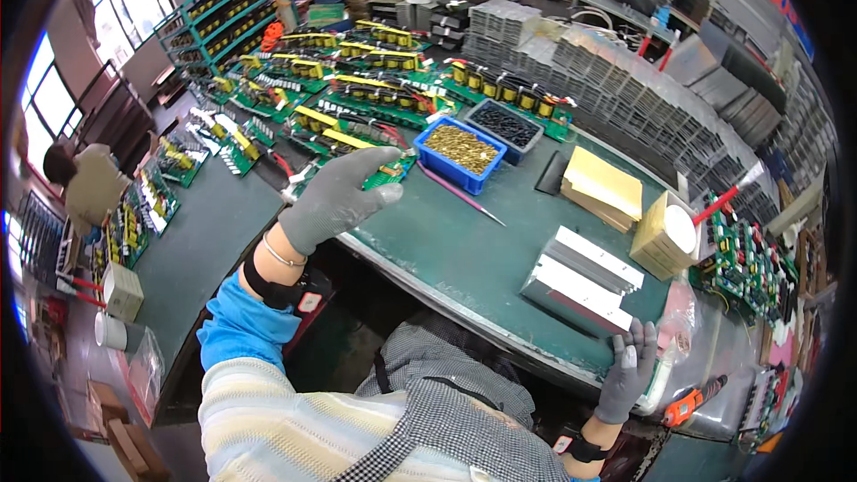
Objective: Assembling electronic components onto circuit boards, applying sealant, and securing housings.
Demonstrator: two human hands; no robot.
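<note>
My left hand (341, 198), in a grey glove, hovers at the table's left part. Its thumb and fingers point right with a gap between them, and nothing shows in it. Just beyond its fingertips stands a blue bin (441, 171) of small brass-coloured parts (461, 148). A pink-handled pointed tool (464, 195) lies beside that bin. Two silver metal profiles (580, 284) lie side by side at the table's right. My right hand (628, 373), also gloved, is by their near end, fingers stretched out; whether it touches them I cannot tell.
Green circuit boards (384, 100) cover the table's back left. Behind the blue bin is a grey bin of black parts (504, 123). A yellow paper stack (603, 186), a cardboard box (665, 236) and an orange power screwdriver (692, 403) are at right. Another person (94, 183) is at far left.
</note>
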